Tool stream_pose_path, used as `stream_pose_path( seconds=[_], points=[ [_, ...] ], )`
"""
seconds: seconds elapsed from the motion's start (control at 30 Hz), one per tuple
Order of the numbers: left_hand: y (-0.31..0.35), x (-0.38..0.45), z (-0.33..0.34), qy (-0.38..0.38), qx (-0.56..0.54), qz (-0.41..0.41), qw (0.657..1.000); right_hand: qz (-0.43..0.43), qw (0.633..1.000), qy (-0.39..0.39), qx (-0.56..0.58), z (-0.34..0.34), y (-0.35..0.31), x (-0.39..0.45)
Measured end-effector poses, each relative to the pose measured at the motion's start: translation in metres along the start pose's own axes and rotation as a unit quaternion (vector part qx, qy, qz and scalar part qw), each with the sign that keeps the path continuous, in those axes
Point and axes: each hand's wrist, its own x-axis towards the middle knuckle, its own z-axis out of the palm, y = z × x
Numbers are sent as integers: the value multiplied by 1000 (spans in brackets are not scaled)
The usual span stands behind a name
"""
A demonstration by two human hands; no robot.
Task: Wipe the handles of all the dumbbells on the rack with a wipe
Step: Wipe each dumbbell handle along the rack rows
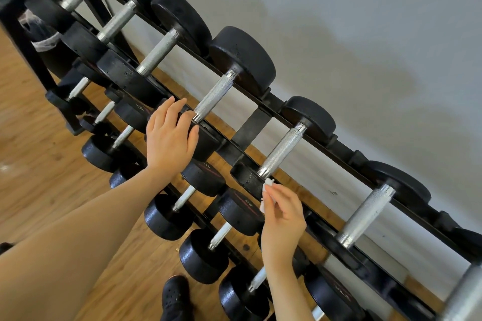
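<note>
Right hand pinches white wipe with curled fingers just below the near end of a top-row dumbbell handle, left hand flat, fingers straight, on neighbouring dumbbell's front head on rack.

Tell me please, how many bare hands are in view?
2: the left hand rests on a black round dumbbell head on the top rail; the right hand pinches a white wipe below the next silver knurled handle.
</note>
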Motion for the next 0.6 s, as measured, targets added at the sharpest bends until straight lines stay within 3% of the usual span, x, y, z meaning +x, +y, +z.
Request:
stream_pose_path(
  seconds=[0.23, 0.4, 0.6],
  points=[
    [-2, 0, 1, -6, 9, 1, 1000, -139, 980, -63, -132, 15, 5, -6],
    [-2, 0, 1, -1, 5, 5, 1000, -128, 981, -36, -143, 2, 7, -2],
    [-2, -1, 1, 10, 6, 10, 1000, -162, 962, -86, -202, 19, -4, 11]
  ],
)
